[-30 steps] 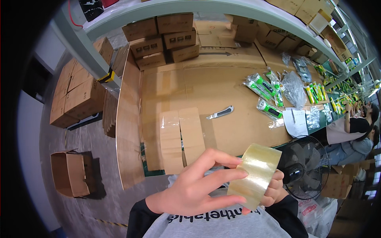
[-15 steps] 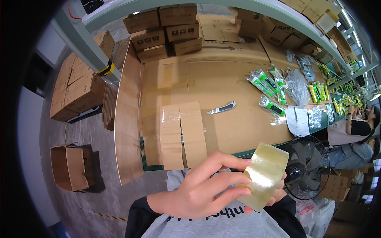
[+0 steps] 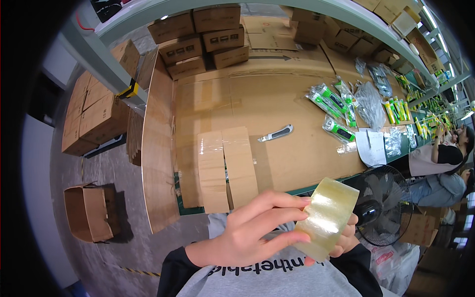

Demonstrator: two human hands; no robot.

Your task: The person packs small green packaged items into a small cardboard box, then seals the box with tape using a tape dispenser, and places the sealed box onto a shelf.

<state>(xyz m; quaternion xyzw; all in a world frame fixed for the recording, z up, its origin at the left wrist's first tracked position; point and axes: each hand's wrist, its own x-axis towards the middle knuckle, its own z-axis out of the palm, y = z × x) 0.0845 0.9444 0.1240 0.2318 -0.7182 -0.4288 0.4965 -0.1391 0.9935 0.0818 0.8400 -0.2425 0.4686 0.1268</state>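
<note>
In front of my chest is a wide roll of clear yellowish packing tape, tilted, with light glaring off its face. My right hand grips it from behind and its right side, mostly hidden by the roll. The fingertips and thumb of my left hand press on the roll's left part. Just beyond my left hand, a cardboard carton rests on the table with its two top flaps folded in. A narrow gap runs between the flaps. A grey utility knife lies to the right of the carton.
Cardboard covers the table. Bagged green-and-black items lie at right, beside a paper sheet. A black fan stands near my right. Stacked cartons sit at the back; an open carton is on the floor. Another person works at far right.
The fingers of my left hand have shifted slightly on the tape roll. The roll stays in nearly the same place, and the carton and knife lie as before.
</note>
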